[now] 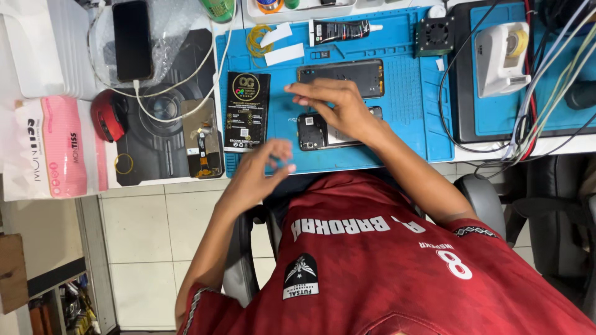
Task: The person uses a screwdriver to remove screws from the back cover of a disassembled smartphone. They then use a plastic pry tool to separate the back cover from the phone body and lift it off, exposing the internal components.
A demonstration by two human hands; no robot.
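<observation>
Position check: your right hand [335, 105] rests flat, fingers spread, on the opened phone [320, 130] lying on the blue mat [410, 93] covering the tabletop. Your left hand [261, 170] hovers near the mat's front edge, fingertips loosely pinched; what they hold is unclear.

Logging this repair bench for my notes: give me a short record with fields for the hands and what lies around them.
left hand: fingers pinched over the mat's near edge; held item unclear
right hand: flat on opened phone
mat: blue, under both phones
second phone: open, just beyond the right hand
packet: black, left of the phones
tube: black, at the mat's far edge
</observation>
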